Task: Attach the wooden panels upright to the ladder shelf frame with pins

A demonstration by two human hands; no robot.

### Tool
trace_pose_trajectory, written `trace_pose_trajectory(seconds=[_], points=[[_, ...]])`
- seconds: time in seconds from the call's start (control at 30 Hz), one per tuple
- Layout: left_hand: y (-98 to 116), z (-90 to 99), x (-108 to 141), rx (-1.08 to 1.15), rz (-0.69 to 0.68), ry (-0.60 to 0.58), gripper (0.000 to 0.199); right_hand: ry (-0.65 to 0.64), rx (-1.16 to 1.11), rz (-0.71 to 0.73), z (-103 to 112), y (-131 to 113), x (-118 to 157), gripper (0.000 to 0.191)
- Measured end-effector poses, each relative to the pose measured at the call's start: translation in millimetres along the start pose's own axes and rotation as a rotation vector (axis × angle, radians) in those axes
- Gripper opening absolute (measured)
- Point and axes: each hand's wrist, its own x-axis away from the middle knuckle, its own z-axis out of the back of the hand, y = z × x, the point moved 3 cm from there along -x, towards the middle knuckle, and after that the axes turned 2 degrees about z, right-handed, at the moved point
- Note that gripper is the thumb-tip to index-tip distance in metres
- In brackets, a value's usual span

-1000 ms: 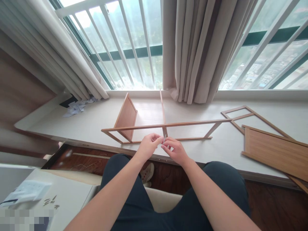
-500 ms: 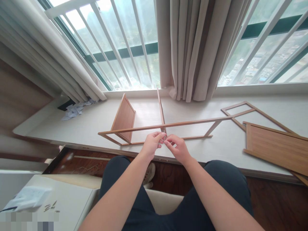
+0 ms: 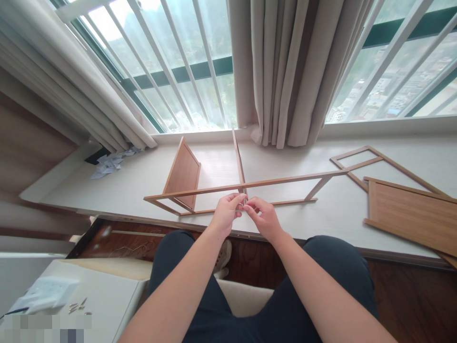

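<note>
A thin wooden shelf frame [image 3: 285, 180] stands on the pale window ledge [image 3: 143, 181], with an upright brown side panel [image 3: 183, 174] at its left and a middle divider [image 3: 238, 159]. My left hand [image 3: 225, 213] and my right hand [image 3: 262, 216] meet at the front rail where the divider joins it. Between their fingertips they pinch a small silvery screw [image 3: 244, 202]. Which hand bears it most I cannot tell.
A second open frame [image 3: 360, 162] and a flat wooden panel [image 3: 410, 214] lie on the ledge at the right. Crumpled paper [image 3: 110, 162] lies at the far left. A white table [image 3: 103, 295] at lower left holds a plastic bag [image 3: 46, 293] and loose screws [image 3: 76, 306]. Curtains [image 3: 285, 71] hang behind.
Both hands have risen slightly toward the front rail and stay pinched together at the joint. The view has tilted a little; nothing was let go.
</note>
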Motion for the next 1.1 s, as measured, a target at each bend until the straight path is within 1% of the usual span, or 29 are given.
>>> trace_pose_trajectory(seconds=[0.3,0.63,0.8,1.1], points=[[-1,0.2,-1,0.033,0.01,0.001,0.039,0.008,-0.023,0.003,-1,0,-1,0.037],[1,-1.1,-3,0.063,0.013,-0.006,0.038,0.005,-0.105,-0.076,-2,8,-1,0.038],[1,-1.2,-4,0.064,0.02,0.003,0.041,0.006,-0.15,-0.111,-3,12,0,0.039],[2,-2.2,-4,0.052,0.016,-0.005,0.037,0.018,-0.308,-0.182,-6,7,0,0.038]])
